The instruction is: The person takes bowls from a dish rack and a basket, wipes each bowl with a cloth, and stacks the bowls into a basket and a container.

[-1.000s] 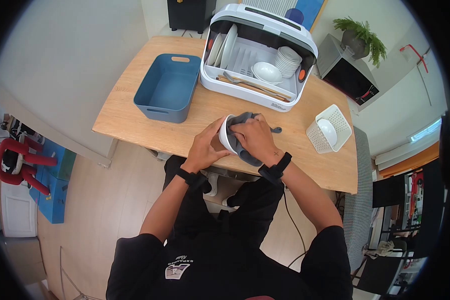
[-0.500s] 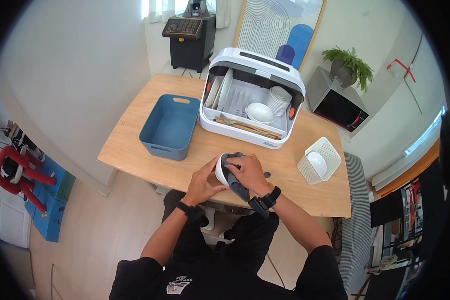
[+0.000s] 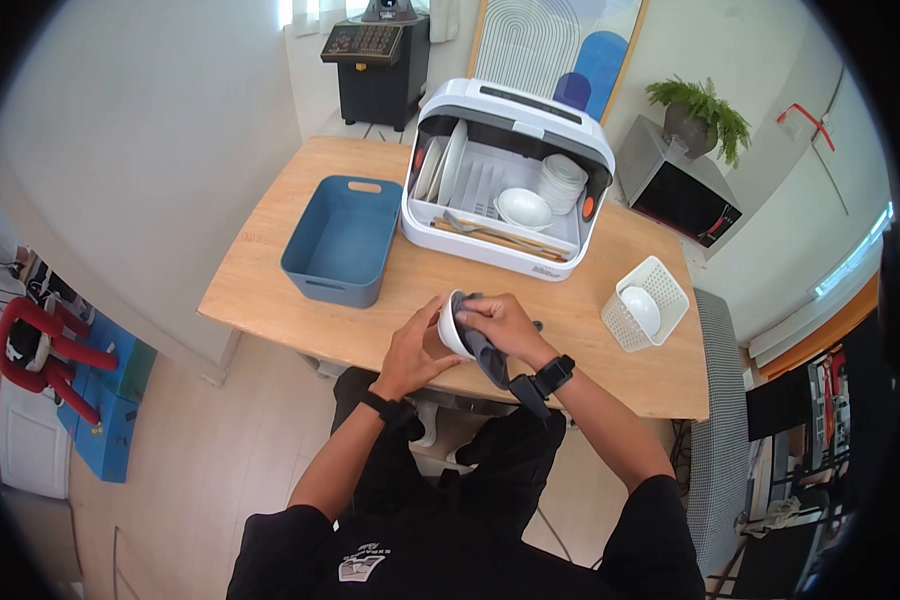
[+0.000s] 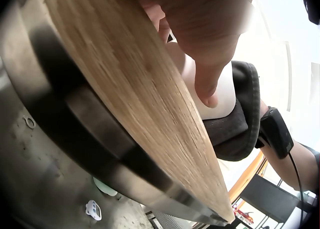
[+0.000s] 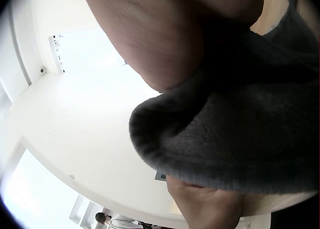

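Note:
My left hand (image 3: pixel 410 348) grips a white bowl (image 3: pixel 450 327) from its left side, near the front edge of the table. The bowl is tilted, its mouth facing right. In the left wrist view the thumb presses along the outside of the bowl (image 4: pixel 227 91). A dark grey cloth (image 3: pixel 487 357) is bunched in my right hand (image 3: pixel 503 325), whose fingers press it into the bowl's mouth. The cloth (image 5: pixel 250 134) hangs down below that hand and fills much of the right wrist view. Inside the bowl, the fingertips are partly hidden.
A blue basket (image 3: pixel 315 287) stands at the left of the wooden table (image 3: pixel 260 275). Behind the hands is an open white dish cabinet (image 3: pixel 490 258) with plates, stacked bowls (image 3: pixel 562 183) and chopsticks (image 3: pixel 500 237). At right, a perforated cream basket (image 3: pixel 622 325) holds a white bowl (image 3: pixel 641 311).
The head view has tilted up, then slightly down again. The right hand and cloth have shifted a little within the bowl's mouth, while the left hand keeps its hold on the bowl.

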Tool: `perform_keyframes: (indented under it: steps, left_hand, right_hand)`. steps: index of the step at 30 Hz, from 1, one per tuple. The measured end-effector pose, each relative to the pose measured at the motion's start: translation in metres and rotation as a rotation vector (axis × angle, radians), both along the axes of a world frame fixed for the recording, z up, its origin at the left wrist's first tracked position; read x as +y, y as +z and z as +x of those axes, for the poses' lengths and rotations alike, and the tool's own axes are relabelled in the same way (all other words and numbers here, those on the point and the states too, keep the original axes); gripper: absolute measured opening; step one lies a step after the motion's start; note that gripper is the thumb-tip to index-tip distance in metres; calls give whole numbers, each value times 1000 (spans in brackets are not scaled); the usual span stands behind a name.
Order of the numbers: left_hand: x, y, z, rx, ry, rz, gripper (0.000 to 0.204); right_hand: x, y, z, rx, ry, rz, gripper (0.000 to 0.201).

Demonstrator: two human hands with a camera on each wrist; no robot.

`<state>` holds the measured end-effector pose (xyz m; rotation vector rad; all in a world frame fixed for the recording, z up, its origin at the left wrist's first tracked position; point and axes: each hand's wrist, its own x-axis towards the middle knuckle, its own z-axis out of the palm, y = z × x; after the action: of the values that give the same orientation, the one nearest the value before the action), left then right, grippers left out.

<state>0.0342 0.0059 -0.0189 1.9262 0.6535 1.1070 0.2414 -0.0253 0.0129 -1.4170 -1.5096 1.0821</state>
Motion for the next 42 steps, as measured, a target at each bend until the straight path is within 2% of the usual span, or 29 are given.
perform_keyframes:
  steps: [2, 4, 6, 8, 10, 12, 14, 15, 16, 17, 18, 20, 22, 23, 24, 26, 27, 31, 34, 37, 40, 42]
  left_hand:
    - [-1, 9, -1, -19, -6, -37, 101]
    - [1, 11, -3, 86, 30, 259, 102]
    - [1, 10, -3, 100, 1, 227, 101]
    - [4, 4, -1, 39, 27, 225, 99]
    - [9, -6, 1, -67, 19, 123, 98]
    - [7, -4, 1, -64, 18, 50, 99]
    - [11, -8, 5, -218, 39, -54, 102]
    - [12, -8, 4, -266, 43, -80, 101]
    - [12, -7, 4, -256, 48, -94, 101]
    - [11, -6, 5, -383, 45, -159, 98]
    - [12, -6, 7, -513, 41, -223, 94]
    - [10, -15, 5, -465, 69, -174, 88]
    - [15, -17, 3, -298, 110, -113, 82]
    - [13, -12, -1, -198, 153, -43, 66]
    - [11, -14, -1, -188, 144, -55, 66]
    - [13, -14, 2, -176, 70, -167, 49]
    - [14, -13, 1, -190, 49, -125, 42]
    - [15, -10, -3, -93, 15, -43, 43]
    - [17, -12, -1, -147, -119, -33, 44]
    - [10, -8, 3, -263, -93, -102, 48]
    - [10, -10, -1, -188, -69, -189, 51]
    - [9, -11, -3, -144, -32, -157, 53]
  right_hand:
    - [5, 7, -6, -149, -105, 116, 21]
    - [0, 24, -12, -523, -157, 383, 20]
    - [-6, 46, -16, -873, -59, 433, 20]
    - [-11, 40, -14, -838, -2, 361, 20]
    - [-10, 25, -7, -795, 59, 299, 21]
    - [-5, 7, 9, -442, -23, 270, 24]
    - [-8, 22, 13, -240, -209, 147, 29]
    - [-6, 16, 20, -230, -209, 130, 29]
    - [-4, 14, 26, -45, -289, 107, 31]
    - [-5, 9, 29, 136, -373, 83, 32]
    - [-5, 3, 29, 138, -378, 71, 32]
    - [-16, 0, 14, 163, -321, 91, 32]
    - [-16, 7, 1, 169, -312, 105, 33]
    - [-18, 11, -4, 229, -338, 89, 33]
    - [-21, 13, -9, 290, -365, 71, 33]
    - [-21, 15, -13, 253, -402, 98, 33]
    - [-21, 14, -12, 231, -401, 131, 33]
    - [-19, 14, -12, 191, -406, 201, 33]
    - [-17, 14, -15, 224, -431, 232, 31]
    - [-14, 4, -14, 173, -410, 230, 35]
    - [-13, -5, -16, 48, -422, 214, 36]
    - [-12, -11, -17, 110, -433, 234, 36]
